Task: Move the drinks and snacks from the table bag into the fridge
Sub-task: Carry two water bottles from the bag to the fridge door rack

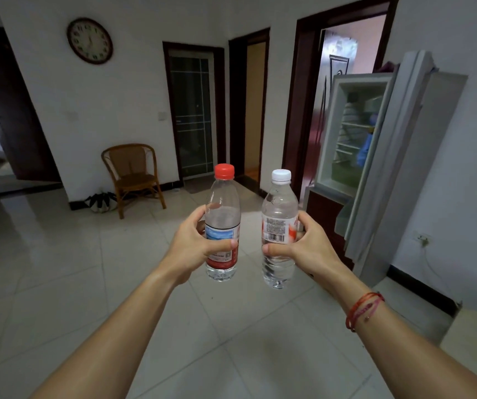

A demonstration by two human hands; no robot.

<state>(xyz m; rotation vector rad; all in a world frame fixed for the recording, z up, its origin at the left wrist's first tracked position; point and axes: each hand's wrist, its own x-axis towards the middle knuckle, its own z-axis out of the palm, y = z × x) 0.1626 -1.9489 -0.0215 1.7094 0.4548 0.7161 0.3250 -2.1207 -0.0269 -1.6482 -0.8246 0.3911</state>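
Clear plastic fills both palms: the left hand (194, 243) is wrapped round the red-cap bottle (222, 220) at its label, thumb across the front and fingers behind. The right hand (303, 246) grips the white-cap bottle (279, 214) the same way, thumb lying just under the barcode. Both bottles are upright, side by side but not touching, held out on straight arms above the pale tiled floor (58, 283). Red string bracelets (364, 311) circle the right wrist. Beyond the right hand, well apart from it, the fridge (352, 131) stands open against the right wall. White shelves show inside, along with something blue too blurred to name. Off to the left, a wicker chair (133, 174) sits against the far wall, and a round clock (89, 40) hangs high above it. Dark-framed doorways line the wall between chair and fridge.
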